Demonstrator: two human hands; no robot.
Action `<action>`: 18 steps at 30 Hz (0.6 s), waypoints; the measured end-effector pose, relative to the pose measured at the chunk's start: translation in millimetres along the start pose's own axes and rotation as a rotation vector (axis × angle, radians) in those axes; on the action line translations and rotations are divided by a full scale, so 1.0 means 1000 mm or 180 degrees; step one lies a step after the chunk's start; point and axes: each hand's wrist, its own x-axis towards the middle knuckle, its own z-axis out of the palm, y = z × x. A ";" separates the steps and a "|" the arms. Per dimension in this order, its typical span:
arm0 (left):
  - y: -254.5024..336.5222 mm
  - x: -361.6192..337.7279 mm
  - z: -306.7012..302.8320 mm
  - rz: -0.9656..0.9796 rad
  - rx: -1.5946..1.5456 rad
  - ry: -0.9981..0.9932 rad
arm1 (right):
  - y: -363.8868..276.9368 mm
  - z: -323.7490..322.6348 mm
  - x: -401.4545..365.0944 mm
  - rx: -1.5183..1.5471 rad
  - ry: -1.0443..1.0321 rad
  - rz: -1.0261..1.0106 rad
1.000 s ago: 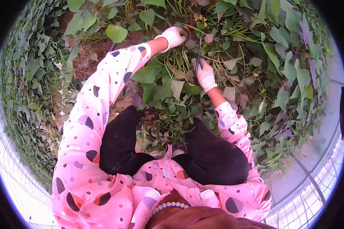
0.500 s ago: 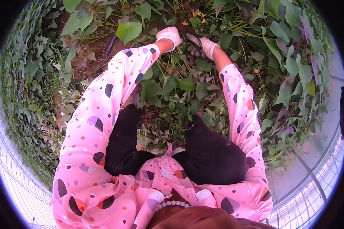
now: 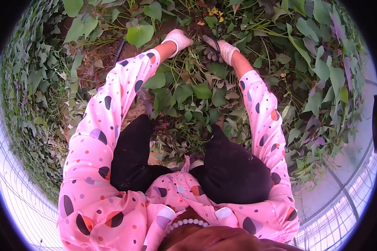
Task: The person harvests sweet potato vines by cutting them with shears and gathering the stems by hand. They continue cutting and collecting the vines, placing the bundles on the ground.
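Pink-and-white knit gloves cover both hands, which reach forward into the vines (image 3: 197, 90). The right hand (image 3: 224, 51) is clenched around a dark tool (image 3: 215, 43), whose thin shaft rises just above the knuckles among the stems. The left hand (image 3: 178, 39) sits just beside it, pressed down into the green stalks (its fingers are hidden by leaves, so I cannot tell whether it is gripping anything). Bare soil (image 3: 109, 52) shows to the left of the left hand.
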 end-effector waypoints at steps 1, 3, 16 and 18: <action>0.000 0.000 0.001 -0.0007 0.0004 -0.0007 | -0.001 0.002 0.001 0.0005 -0.0007 0.0005; 0.001 0.002 0.004 -0.0048 0.0020 0.0063 | -0.001 0.003 0.000 -0.0144 0.0300 -0.0188; -0.030 -0.062 -0.026 0.0066 -0.2696 0.0016 | 0.027 0.009 -0.022 -0.0310 0.0148 -0.0307; -0.036 -0.073 -0.043 0.0047 -0.3445 -0.0453 | 0.023 0.006 -0.022 -0.0432 -0.0008 -0.0299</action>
